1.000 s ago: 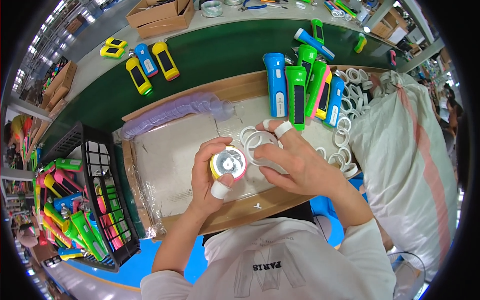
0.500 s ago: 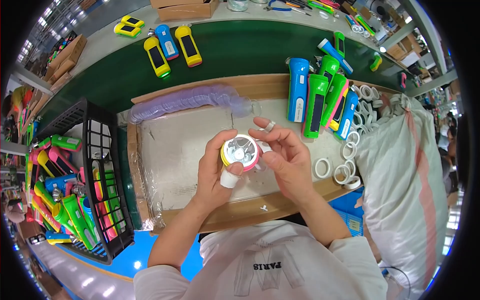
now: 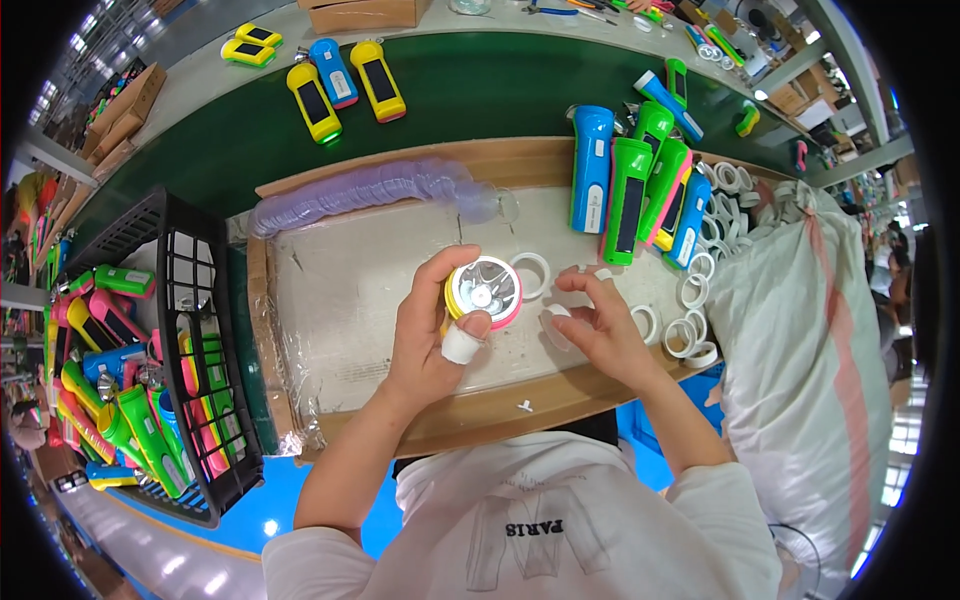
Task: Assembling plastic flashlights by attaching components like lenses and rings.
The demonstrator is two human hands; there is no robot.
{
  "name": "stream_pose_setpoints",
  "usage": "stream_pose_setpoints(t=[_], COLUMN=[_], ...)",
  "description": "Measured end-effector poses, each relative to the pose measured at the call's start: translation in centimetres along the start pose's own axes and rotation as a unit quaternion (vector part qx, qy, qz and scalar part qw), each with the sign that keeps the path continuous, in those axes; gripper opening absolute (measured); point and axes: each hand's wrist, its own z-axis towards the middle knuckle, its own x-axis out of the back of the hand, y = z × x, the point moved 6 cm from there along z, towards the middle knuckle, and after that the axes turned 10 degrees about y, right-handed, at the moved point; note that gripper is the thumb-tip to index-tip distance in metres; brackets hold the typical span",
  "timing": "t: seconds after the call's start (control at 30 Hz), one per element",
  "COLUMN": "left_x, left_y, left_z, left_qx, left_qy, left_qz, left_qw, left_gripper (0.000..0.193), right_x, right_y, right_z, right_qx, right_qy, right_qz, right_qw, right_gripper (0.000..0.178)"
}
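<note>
Flashlight (image 3: 483,292), shiny round reflector, gripped by left hand (image 3: 428,335)
</note>
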Motion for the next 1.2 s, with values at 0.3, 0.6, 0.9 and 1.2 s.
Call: stream_pose_setpoints(t=[0.3, 0.6, 0.9, 1.2], left_x=[-0.1, 0.2, -0.2, -1.0], left_y=[-0.5, -0.9, 0.3, 1.6], left_z=[-0.1, -0.5, -0.3, -0.6], left_qx=[0.005, -0.087, -0.176, -0.232], left_qy=[-0.021, 0.016, -0.002, -0.011], left_qz=[-0.002, 0.095, 0.193, 0.190], left_qw=[1.000, 0.992, 0.965, 0.954], left_gripper=[0.056, 0.064, 0.067, 0.063], right_x=[-2.4, -1.0, -2.7, -2.5], right_y=[-0.5, -11.9, -14.5, -13.5], right_z=[-3.2, -1.9, -3.0, -3.4], right_qx=[0.332, 0.351, 0.398, 0.463], right_qy=[-0.026, 0.022, -0.003, 0.073], right_qz=[-0.422, -0.141, -0.227, -0.259], right_qw=[0.843, 0.925, 0.889, 0.845], right_gripper=[0.032, 0.028, 0.046, 0.055])
